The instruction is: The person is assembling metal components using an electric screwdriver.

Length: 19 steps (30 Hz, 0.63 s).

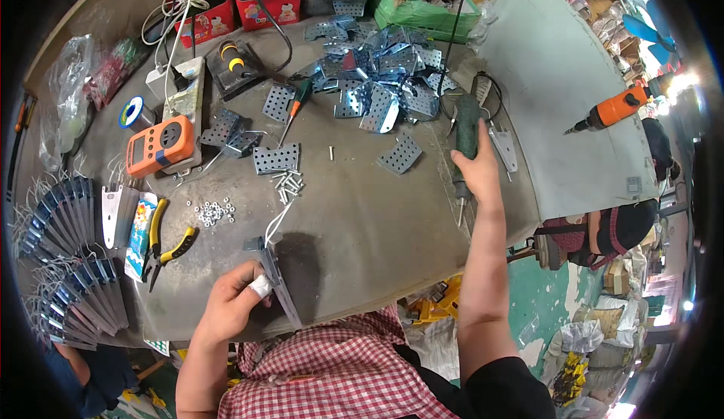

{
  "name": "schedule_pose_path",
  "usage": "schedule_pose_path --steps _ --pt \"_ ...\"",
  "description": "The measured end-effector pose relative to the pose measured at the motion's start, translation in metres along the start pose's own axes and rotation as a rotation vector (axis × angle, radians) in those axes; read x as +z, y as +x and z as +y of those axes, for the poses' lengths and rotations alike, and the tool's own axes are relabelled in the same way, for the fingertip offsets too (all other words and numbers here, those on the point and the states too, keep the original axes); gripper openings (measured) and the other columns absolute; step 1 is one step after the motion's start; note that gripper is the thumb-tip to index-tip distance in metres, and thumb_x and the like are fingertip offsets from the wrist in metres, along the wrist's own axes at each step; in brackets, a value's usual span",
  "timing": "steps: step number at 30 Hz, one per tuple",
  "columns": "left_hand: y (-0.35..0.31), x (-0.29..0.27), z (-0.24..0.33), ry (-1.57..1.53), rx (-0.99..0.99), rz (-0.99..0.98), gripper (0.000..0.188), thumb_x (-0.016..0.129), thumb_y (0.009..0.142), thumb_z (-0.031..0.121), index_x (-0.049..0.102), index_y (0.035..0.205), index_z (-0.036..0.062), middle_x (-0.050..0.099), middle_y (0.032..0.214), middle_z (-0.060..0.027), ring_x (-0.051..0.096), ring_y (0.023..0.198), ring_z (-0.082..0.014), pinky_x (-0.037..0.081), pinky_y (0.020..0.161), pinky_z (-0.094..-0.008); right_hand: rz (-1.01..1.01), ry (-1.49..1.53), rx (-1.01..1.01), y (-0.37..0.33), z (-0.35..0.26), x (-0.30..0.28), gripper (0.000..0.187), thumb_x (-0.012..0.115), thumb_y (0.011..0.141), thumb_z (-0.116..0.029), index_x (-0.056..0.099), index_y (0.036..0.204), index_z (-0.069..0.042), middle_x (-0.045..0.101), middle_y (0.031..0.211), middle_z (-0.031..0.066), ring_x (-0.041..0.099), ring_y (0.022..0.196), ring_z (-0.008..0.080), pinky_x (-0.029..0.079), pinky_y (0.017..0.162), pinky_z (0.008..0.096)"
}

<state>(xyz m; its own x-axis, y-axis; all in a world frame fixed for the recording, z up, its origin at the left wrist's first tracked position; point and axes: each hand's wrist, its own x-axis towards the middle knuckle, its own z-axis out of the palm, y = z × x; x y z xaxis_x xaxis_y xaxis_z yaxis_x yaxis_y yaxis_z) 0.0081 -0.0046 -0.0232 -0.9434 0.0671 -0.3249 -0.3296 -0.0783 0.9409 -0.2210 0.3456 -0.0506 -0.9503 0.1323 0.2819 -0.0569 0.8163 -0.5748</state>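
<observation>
My left hand (237, 298), a white wrap on one finger, is closed on a long flat grey part (284, 291) near the table's front edge. A small metal bracket and white wires top that part. On the right, my right hand (481, 171) wraps round a green electric screwdriver (467, 128), whose bit points toward me and touches or nearly touches the table. Screws (286, 184) lie loose beyond the left hand, and small nuts (214, 213) are scattered left of them. Perforated metal plates (277, 159) lie further back, beside a hand screwdriver (299, 104).
Many shiny brackets (377, 64) are heaped at the back. Yellow-handled pliers (162, 245), an orange meter (160, 146) and fanned wired parts (68, 215) occupy the left. An orange screwdriver (615, 110) hangs over a pale panel (573, 102) at right. Red boxes (268, 10) line the back.
</observation>
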Motion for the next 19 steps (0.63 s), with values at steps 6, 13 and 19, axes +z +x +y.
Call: schedule_pose_path --steps 6,13,19 --pt "-0.005 0.0 -0.006 -0.036 -0.064 0.024 0.014 0.051 0.086 0.014 0.053 0.079 0.0022 0.053 0.071 -0.0003 0.048 0.067 -0.008 0.039 0.063 -0.0236 -0.435 1.327 0.299 -0.058 -0.041 -0.007 0.08 0.063 0.077 -0.017 0.015 0.14 -0.011 0.048 0.118 0.0124 0.052 0.102 0.0228 0.044 0.086 0.038" --pt "0.009 0.003 -0.003 -0.054 -0.036 -0.108 0.016 0.05 0.088 0.017 0.052 0.081 0.0026 0.051 0.072 0.0008 0.045 0.07 -0.007 0.038 0.064 -0.0223 -0.955 1.836 0.36 -0.117 -0.075 0.016 0.08 0.069 0.072 -0.015 0.022 0.137 -0.012 0.044 0.12 0.0109 0.042 0.116 0.0285 0.034 0.099 0.0527" --pt "0.007 -0.003 -0.012 -0.11 -0.051 -0.113 0.019 0.052 0.089 0.021 0.051 0.083 0.0031 0.051 0.073 0.0016 0.045 0.071 -0.0061 0.038 0.064 -0.0215 -0.882 1.884 0.451 -0.118 -0.073 0.029 0.081 0.064 0.076 -0.021 0.015 0.139 -0.014 0.043 0.119 0.0089 0.038 0.119 0.0247 0.022 0.104 0.0548"
